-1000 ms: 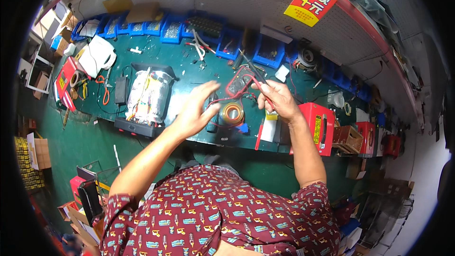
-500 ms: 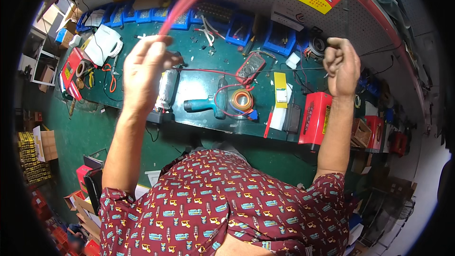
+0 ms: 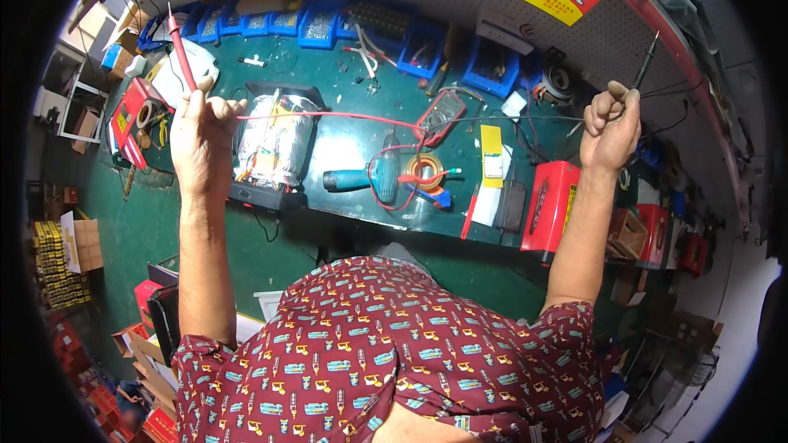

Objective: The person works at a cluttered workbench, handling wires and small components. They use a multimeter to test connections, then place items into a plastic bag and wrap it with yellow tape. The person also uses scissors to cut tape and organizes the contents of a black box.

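Raised at the left, my left hand is closed around a red multimeter probe, its metal tip pointing up. My right hand, lifted at the right, grips a black multimeter probe that also points upward. A red lead and a thin black lead stretch from my hands to the red-framed multimeter on the green bench. Beside my left hand lies an opened black case with a silver-wrapped pack and coloured wires inside.
A teal cordless drill and an orange tape roll lie mid-bench. Blue parts bins line the back. A red box stands at the right front, near a yellow card. Pliers and a white jug are at the left.
My left hand has swung left and the red probe, blurred before, now stands steady. The silver-wrapped pack is uncovered to view. My right hand moved slightly right, its black probe now showing clearly.
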`<state>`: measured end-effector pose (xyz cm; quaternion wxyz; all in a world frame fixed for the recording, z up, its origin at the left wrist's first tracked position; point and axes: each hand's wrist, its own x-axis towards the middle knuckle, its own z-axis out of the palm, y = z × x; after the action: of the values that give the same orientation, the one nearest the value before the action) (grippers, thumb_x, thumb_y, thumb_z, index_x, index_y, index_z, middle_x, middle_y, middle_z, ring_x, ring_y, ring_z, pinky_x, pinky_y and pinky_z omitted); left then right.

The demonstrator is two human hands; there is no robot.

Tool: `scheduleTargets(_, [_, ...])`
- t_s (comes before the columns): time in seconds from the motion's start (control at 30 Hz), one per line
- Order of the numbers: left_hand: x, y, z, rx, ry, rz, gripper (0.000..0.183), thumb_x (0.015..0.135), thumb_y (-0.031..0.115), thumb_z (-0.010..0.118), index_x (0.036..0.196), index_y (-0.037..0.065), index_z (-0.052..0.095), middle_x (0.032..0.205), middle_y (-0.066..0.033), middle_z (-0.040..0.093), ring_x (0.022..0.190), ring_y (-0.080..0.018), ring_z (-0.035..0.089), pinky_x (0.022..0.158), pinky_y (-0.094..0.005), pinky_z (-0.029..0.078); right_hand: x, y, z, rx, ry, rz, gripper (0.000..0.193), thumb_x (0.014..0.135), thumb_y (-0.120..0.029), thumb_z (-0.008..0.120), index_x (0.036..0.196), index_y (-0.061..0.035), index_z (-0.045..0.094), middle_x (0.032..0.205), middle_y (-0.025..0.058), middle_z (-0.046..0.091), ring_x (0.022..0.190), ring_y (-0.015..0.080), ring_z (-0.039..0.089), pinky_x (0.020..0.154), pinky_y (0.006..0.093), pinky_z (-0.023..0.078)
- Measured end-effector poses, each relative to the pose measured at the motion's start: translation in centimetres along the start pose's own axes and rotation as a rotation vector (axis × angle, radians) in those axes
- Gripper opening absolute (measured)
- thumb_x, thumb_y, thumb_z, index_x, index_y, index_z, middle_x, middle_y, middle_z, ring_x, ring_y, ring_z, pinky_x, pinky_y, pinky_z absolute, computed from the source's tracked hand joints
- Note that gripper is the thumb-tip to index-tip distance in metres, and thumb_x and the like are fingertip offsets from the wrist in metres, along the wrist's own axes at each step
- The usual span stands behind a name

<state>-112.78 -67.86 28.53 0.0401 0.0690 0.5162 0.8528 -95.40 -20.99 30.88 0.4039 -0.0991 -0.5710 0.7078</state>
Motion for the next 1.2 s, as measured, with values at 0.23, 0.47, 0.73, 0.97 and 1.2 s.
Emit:
scheduleTargets(0.23, [-1.1,1.9,-0.4,-0.022,0.054,0.060,0.039,0.108,0.031,0.039,0.126,-0.002,0.050,0.063,0.0027,0.034,0.064,-0.0119,0.044,0.082,-0.0393,0.048,-1.9,-0.1,0.2,0.054,-0.105,0.033,0.042,0.108,-0.031,0.033,0.117,0.0020,0.058,0.066,0.0004,0.051,0.051,0.0042,0.034,0.045,0.0198,0.028])
scheduleTargets(0.47, [-5.7,3.6,-4.9,-0.061,0.156,-0.148,0.034,0.107,0.028,0.043,0.126,0.001,0.052,0.080,-0.0007,0.043,0.080,-0.0135,0.047,0.064,-0.0247,0.043,-7.2,1.9,2.5,0.122,-0.116,0.249,0.039,0.106,-0.022,0.027,0.124,0.0020,0.052,0.070,0.0069,0.057,0.048,0.0076,0.044,0.042,0.0191,0.035])
scheduleTargets(0.73, [-6.7,5.9,-12.6,-0.066,0.203,-0.180,0.034,0.107,0.026,0.041,0.129,0.002,0.051,0.071,0.0042,0.033,0.055,-0.0039,0.029,0.041,-0.0180,0.026,-15.1,3.8,5.9,0.247,-0.086,0.489,0.035,0.099,-0.018,0.037,0.123,0.0030,0.052,0.075,0.0100,0.057,0.052,0.0110,0.045,0.044,0.0209,0.036])
scheduleTargets(0.97, [-7.9,3.5,-22.1,0.125,0.192,-0.339,0.029,0.104,0.032,0.048,0.109,0.004,0.056,0.068,0.0029,0.043,0.057,-0.0068,0.040,0.045,-0.0198,0.032,-27.0,8.8,15.4,0.171,-0.156,0.676,0.030,0.105,-0.020,0.042,0.123,0.0011,0.054,0.066,-0.0001,0.047,0.045,0.0040,0.033,0.039,0.0187,0.027])
scheduleTargets(1.2, [-11.4,-1.0,-32.5,0.339,0.015,-0.572,0.027,0.104,0.026,0.049,0.119,0.004,0.055,0.076,-0.0019,0.059,0.062,-0.0088,0.054,0.056,-0.0229,0.048,-39.8,16.1,23.6,-0.125,-0.300,0.855,0.028,0.100,-0.017,0.054,0.119,0.0029,0.056,0.087,0.0092,0.069,0.072,0.0111,0.063,0.064,0.0244,0.052])
